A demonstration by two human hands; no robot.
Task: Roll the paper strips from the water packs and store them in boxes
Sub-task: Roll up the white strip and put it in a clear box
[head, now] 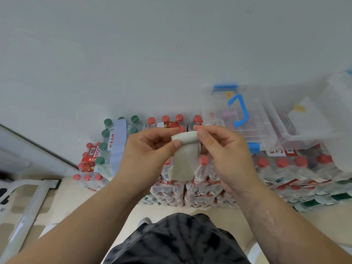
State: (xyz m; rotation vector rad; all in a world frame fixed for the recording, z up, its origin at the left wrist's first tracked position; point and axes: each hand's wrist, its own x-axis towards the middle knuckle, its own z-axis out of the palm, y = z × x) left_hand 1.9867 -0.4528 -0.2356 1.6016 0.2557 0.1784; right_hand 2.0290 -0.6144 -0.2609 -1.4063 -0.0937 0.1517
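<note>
Aloft, paper strip (184,159) between left hand (146,149), right hand (224,149); tail free

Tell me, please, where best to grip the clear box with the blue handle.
Grip the blue handle at its long middle bar, coming from above. It sits facing up on the lid of the clear box, and its U shape seems to leave room for fingers; the walls are broad and smooth.

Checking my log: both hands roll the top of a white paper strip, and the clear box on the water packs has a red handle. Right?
No: the head view shows a blue handle on the clear box. The left hand and right hand do roll the top of the white paper strip; the box is on the water packs.
</note>
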